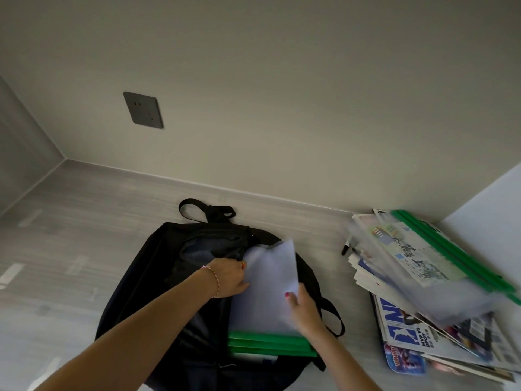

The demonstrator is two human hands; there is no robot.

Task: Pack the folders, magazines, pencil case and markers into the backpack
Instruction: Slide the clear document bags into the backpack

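Right hand [303,307] pinches the folder [265,289] edge; left hand [229,277] grips the backpack [158,277] opening.
Folder looks light, floppy, slippery; better held by the stiff green spine [270,345] at 6 o'clock.

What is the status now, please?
Left hand holds backpack opening. Right hand slides clear folder in. Magazines, marker still outside. Nothing blocking.

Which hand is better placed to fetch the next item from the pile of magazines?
The right hand. It lies nearer the stack of magazines and green-spined clear folders, while the left hand grips the black fabric backpack opening beside the translucent folder, likely keeping it open.
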